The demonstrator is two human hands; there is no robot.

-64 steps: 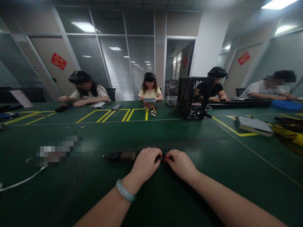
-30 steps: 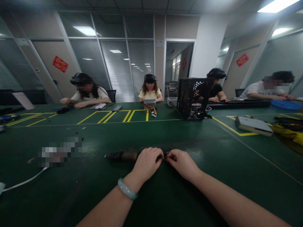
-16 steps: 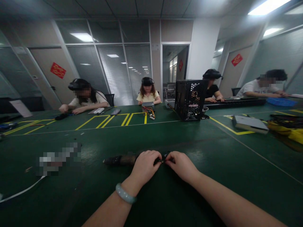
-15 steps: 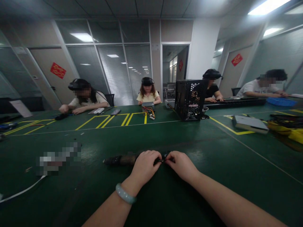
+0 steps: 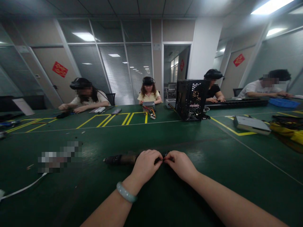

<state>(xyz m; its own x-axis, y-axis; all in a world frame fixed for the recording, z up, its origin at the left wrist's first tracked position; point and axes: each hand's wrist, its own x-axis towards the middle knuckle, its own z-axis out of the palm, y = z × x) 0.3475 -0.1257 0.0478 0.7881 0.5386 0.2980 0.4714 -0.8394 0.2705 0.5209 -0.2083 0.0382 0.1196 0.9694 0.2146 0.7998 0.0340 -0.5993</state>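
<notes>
A dark, roughly cylindrical part (image 5: 125, 159) with a brownish middle and a stepped, tapered tip lies on the green table, tip to the left. My left hand (image 5: 148, 162) is curled over its right portion, thumb and fingers closed around it. Facing it, my right hand (image 5: 180, 164) pinches with thumb and index finger at the part's right end. The fingertips of both hands almost meet there. What sits between the right fingertips is too small and covered to make out. A pale green bangle (image 5: 126, 192) circles my left wrist.
A black computer case (image 5: 191, 99) stands ahead to the right, near a flat grey box (image 5: 252, 124). Coloured cables (image 5: 150, 112) lie at the far middle. A white cable (image 5: 26, 187) runs at left. Several people with headgear work across the table.
The view has shifted slightly. Both hands stay at the right end of the cylindrical part, with only small finger movement and the fingertips slightly closer together.
</notes>
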